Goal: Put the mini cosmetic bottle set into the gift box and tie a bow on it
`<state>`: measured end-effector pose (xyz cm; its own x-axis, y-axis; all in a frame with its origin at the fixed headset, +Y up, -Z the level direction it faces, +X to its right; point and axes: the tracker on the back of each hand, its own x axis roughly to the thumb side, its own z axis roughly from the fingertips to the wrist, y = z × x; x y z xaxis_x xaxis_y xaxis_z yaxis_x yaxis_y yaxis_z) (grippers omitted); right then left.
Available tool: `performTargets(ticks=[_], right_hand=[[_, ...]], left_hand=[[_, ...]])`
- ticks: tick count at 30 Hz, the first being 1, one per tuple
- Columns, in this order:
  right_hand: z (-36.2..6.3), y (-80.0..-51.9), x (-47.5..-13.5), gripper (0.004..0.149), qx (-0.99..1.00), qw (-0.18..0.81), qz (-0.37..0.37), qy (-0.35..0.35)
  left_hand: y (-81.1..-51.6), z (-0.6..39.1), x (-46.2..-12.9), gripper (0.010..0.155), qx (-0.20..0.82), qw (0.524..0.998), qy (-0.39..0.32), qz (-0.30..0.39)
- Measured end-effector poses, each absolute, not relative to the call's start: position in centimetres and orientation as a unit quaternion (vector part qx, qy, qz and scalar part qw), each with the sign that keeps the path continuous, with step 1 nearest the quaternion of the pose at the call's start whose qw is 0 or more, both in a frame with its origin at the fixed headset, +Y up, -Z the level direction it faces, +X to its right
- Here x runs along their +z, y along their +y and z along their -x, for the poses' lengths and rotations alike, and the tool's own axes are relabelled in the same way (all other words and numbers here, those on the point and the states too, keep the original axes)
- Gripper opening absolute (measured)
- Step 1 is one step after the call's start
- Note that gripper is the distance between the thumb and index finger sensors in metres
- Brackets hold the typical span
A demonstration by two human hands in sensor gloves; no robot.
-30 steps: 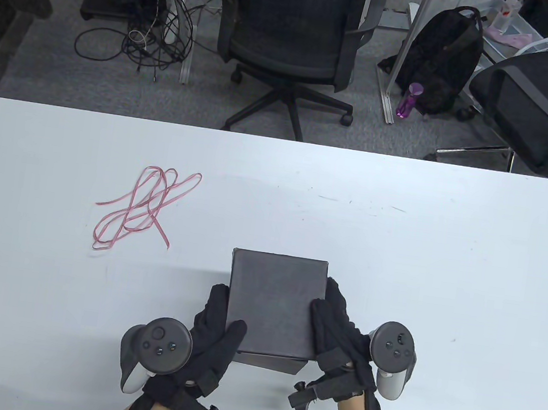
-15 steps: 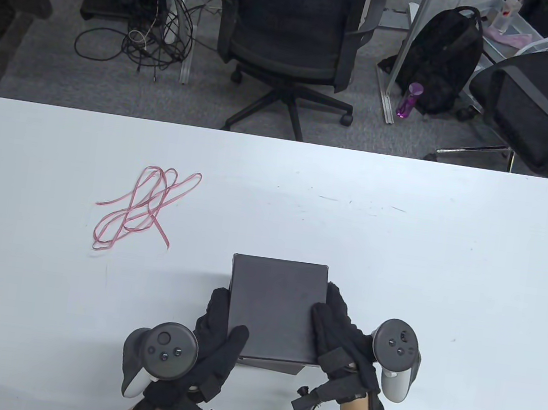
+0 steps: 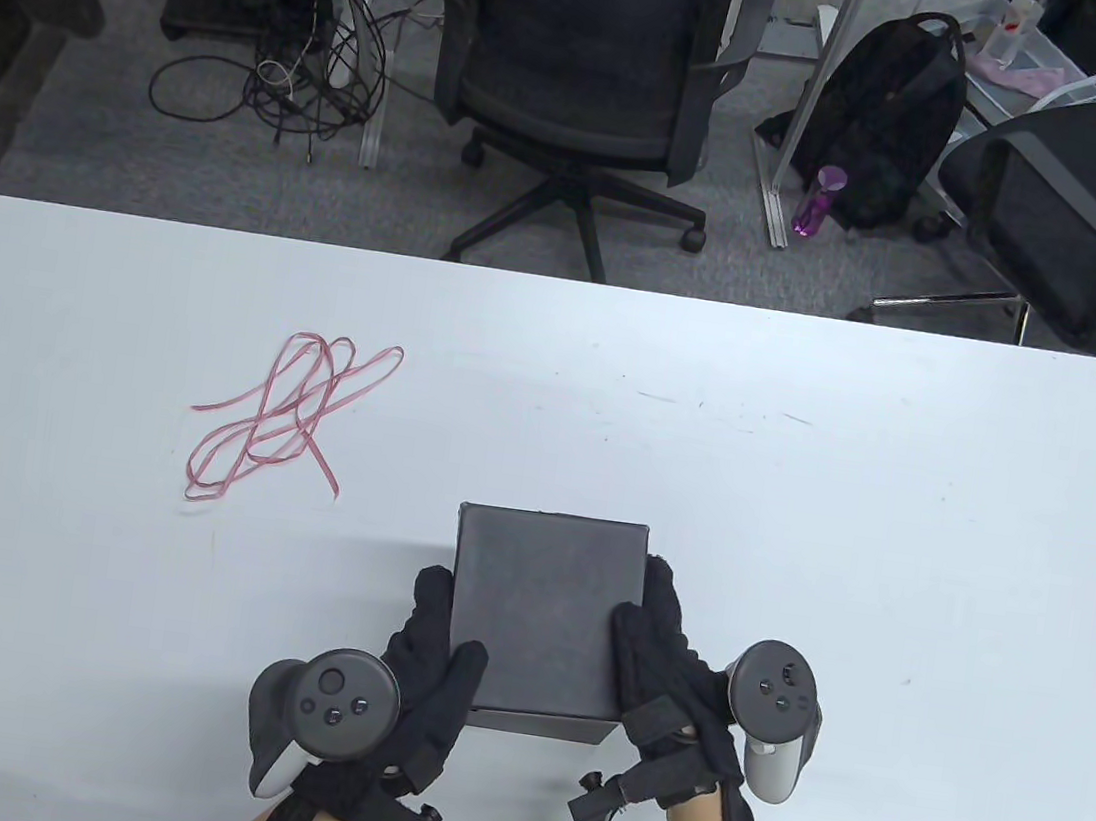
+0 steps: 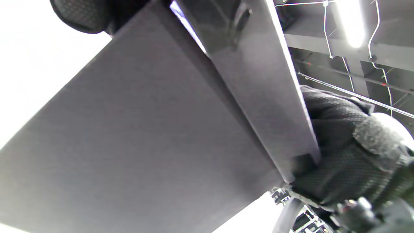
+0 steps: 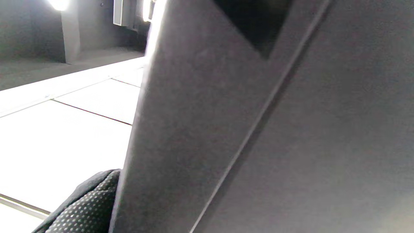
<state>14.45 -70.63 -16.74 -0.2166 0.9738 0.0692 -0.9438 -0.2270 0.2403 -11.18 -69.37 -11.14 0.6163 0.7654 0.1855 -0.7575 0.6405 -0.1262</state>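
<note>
A black gift box (image 3: 542, 611) with its lid on sits near the front edge of the white table (image 3: 845, 530). My left hand (image 3: 435, 653) grips its left side, thumb lying on the lid. My right hand (image 3: 663, 648) grips the right side the same way. In the left wrist view the box wall (image 4: 145, 145) fills the frame, with the lid's rim (image 4: 258, 81) above it and my right hand's glove (image 4: 339, 161) beyond. The right wrist view shows only box wall (image 5: 323, 145) and a gloved finger (image 5: 87, 207). A loose pink ribbon (image 3: 290, 417) lies at the left. The bottles are hidden.
Beyond the table's far edge are two office chairs (image 3: 594, 64) (image 3: 1079, 208), a black backpack (image 3: 890, 113), a purple bottle (image 3: 815, 202) on the floor and tangled cables (image 3: 288, 84).
The box and both hands have drifted a little toward me and then slightly left. Both hands keep their hold. The ribbon has not moved.
</note>
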Motion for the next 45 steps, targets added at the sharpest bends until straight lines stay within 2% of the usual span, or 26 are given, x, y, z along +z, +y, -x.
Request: performTargets(ticks=[11,26,45], right_hand=[[-14.1,-71.0,-16.9,0.07,0.802,0.583,-0.1,0.077],[-13.7,-71.6,-17.0,0.072,0.825,0.551,-0.089,0.084],[-13.5,-72.4,-17.1,0.074,0.824,0.549,-0.094,0.105]], left_hand=[[-70.4,11.1,-11.8,0.072,0.407,0.909,-0.094,-0.008],[-71.2,11.6,-13.0,0.072,0.398,0.914,-0.079,0.029],[-72.1,11.5,-13.2,0.07,0.378,0.923,-0.06,0.039]])
